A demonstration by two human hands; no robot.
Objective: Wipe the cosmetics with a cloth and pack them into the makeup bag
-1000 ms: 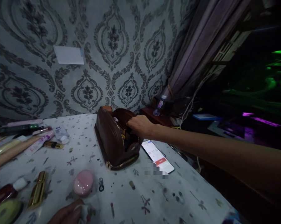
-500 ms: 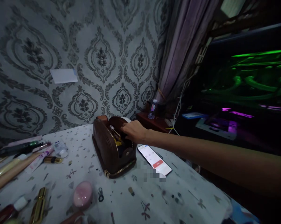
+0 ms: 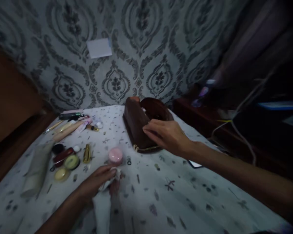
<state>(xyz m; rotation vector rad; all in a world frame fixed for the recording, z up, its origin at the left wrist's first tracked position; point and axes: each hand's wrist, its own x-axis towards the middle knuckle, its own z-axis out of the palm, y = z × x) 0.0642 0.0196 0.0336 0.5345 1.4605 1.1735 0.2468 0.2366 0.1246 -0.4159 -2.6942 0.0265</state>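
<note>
A brown zip-up makeup bag [image 3: 134, 120] stands with its top gaping, near the back of the table. My right hand [image 3: 172, 135] is at its right front side, thumb and fingers pinched together; it covers part of the opening, and what it holds, if anything, is hidden. At the front my left hand [image 3: 97, 178] is closed on a crumpled white tissue [image 3: 103, 208], which hangs down toward me. Just beyond those fingers sits a round pink jar [image 3: 115, 156]. A gold lipstick tube [image 3: 87, 153] lies to its left.
Several cosmetics lie at left: a large pale tube [image 3: 36, 172], a yellow-green pot [image 3: 71, 161], a dark red item [image 3: 63, 156] and brushes [image 3: 68, 130]. A phone [image 3: 195, 164] is partly under my right forearm. Beyond the right edge, a bottle [image 3: 202, 94] and white cables [image 3: 243, 139].
My view has swung left and down. My right hand has left the bag's opening and come toward me. My left hand with the white tissue has come into view.
</note>
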